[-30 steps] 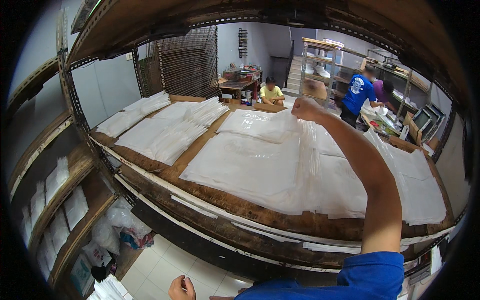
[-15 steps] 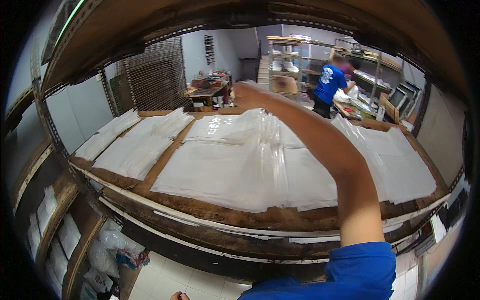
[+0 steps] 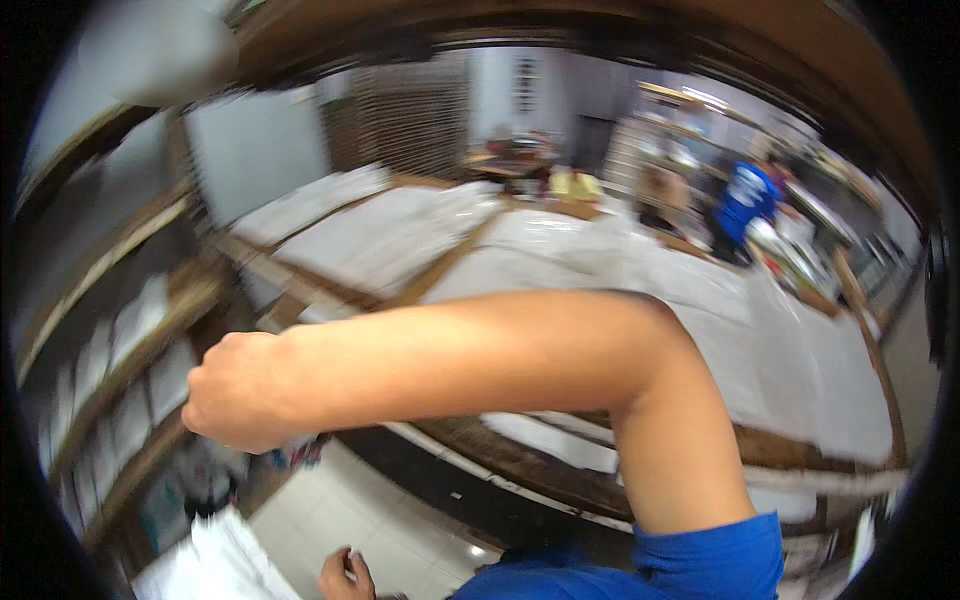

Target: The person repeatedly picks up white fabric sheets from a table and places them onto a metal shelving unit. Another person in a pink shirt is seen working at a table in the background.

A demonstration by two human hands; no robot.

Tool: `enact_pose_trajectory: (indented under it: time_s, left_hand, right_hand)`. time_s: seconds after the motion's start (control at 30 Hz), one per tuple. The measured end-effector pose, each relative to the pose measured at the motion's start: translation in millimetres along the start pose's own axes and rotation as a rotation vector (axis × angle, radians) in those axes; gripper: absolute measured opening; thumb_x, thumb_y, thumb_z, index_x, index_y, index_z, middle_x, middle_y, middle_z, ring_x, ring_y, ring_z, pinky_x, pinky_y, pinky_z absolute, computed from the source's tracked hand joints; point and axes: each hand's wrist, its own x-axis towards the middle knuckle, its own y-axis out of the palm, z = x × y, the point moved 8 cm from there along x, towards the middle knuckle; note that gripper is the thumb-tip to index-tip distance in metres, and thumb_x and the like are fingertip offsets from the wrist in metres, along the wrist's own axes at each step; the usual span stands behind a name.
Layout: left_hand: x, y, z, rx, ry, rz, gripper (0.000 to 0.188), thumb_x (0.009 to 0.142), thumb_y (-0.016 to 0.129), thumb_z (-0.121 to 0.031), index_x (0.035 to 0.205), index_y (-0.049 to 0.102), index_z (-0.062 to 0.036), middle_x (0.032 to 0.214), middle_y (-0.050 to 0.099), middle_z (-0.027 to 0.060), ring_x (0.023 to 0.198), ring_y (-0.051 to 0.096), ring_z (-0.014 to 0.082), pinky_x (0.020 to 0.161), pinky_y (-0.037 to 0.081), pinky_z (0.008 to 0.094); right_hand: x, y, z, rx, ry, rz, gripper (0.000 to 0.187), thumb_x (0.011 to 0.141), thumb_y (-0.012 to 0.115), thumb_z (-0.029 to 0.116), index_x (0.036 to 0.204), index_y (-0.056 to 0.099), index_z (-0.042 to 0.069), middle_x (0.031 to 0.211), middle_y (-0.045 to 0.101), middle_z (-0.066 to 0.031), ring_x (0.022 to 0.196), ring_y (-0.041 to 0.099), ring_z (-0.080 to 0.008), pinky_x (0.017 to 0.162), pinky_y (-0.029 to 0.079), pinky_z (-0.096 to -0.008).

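My right arm reaches across the view from the lower right. At its end my right hand (image 3: pixel 240 392) is closed in a fist at the left, in front of the shelf rack; anything inside the curled fingers is hidden. My left hand (image 3: pixel 345 576) shows at the lower edge, its fingers bent and apart from the thumb, with nothing seen between them. Nearby at the lower left is a stack of white sheets (image 3: pixel 215 562); what supports it is out of view. Flat piles of thin white, partly shiny sheets (image 3: pixel 385 240) lie on the brown shelf board (image 3: pixel 440 272) beyond my arm.
The rack at the left (image 3: pixel 125 335) holds more white bundles. Overhead runs a brown shelf (image 3: pixel 560 25). Pale floor tiles (image 3: pixel 330 510) lie below the front edge. A co-worker in a blue shirt (image 3: pixel 745 200) stands at the back right, among racks and frames. A blurred pale round shape (image 3: pixel 158 50) is at the upper left.
My right hand has swung from the far side of the shelf to the left and nearer me. The view has turned left. The white stack at the lower left has come into sight, and my left hand shows more.
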Motion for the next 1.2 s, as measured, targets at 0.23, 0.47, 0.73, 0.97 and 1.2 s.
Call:
enact_pose_trajectory:
  time_s: [0.23, 0.47, 0.73, 0.97, 1.2]
  left_hand:
    - [-35, -64, 39, 0.022, -0.049, -0.247, 0.015, 0.078, 0.065, -0.017, 0.086, 0.065, -0.0042, 0.070, 0.063, 0.0105, 0.062, 0.060, 0.0289, 0.061, 0.046, 0.0385]
    - [-155, -138, 94, 0.194, -0.403, -0.596, 0.018, 0.079, 0.065, -0.019, 0.090, 0.066, -0.0045, 0.069, 0.062, 0.0091, 0.062, 0.060, 0.0276, 0.061, 0.047, 0.0382]
    - [-199, -149, 105, 0.150, -0.649, -0.672, 0.019, 0.081, 0.064, -0.021, 0.091, 0.066, -0.0047, 0.073, 0.065, 0.0088, 0.067, 0.063, 0.0243, 0.066, 0.049, 0.0352]
    - [-168, -150, 120, 0.201, -0.578, -0.581, 0.021, 0.084, 0.060, -0.023, 0.092, 0.065, -0.0042, 0.075, 0.065, 0.0098, 0.068, 0.062, 0.0271, 0.068, 0.048, 0.0377]
    - [-117, -139, 111, 0.219, -0.381, -0.472, 0.019, 0.086, 0.059, -0.023, 0.090, 0.064, -0.0050, 0.076, 0.064, 0.0079, 0.068, 0.061, 0.0255, 0.069, 0.047, 0.0376]
  right_hand:
    - [71, -31, 133, 0.159, -0.554, -0.438, 0.011, 0.078, 0.058, 0.012, 0.081, 0.056, 0.002, 0.071, 0.060, -0.0121, 0.068, 0.064, -0.0281, 0.056, 0.051, -0.0380]
    - [126, 27, 189, 0.757, -0.693, -0.458, 0.018, 0.082, 0.063, 0.014, 0.097, 0.059, 0.005, 0.069, 0.058, -0.0061, 0.055, 0.055, -0.0171, 0.051, 0.044, -0.0312]
    - [76, 561, 80, 1.437, 0.435, -0.050, 0.016, 0.093, 0.052, 0.023, 0.084, 0.053, 0.009, 0.072, 0.050, -0.0005, 0.060, 0.044, -0.0115, 0.053, 0.037, -0.0291]
    - [-185, 780, 126, 1.049, 0.679, 0.678, 0.025, 0.085, 0.060, 0.020, 0.095, 0.064, -0.003, 0.090, 0.065, -0.0115, 0.083, 0.059, -0.0172, 0.074, 0.047, -0.0336]
    - [-194, 725, 110, 0.949, 0.606, 0.714, 0.029, 0.091, 0.051, 0.024, 0.094, 0.061, -0.003, 0.093, 0.062, -0.0128, 0.084, 0.057, -0.0163, 0.074, 0.044, -0.0348]
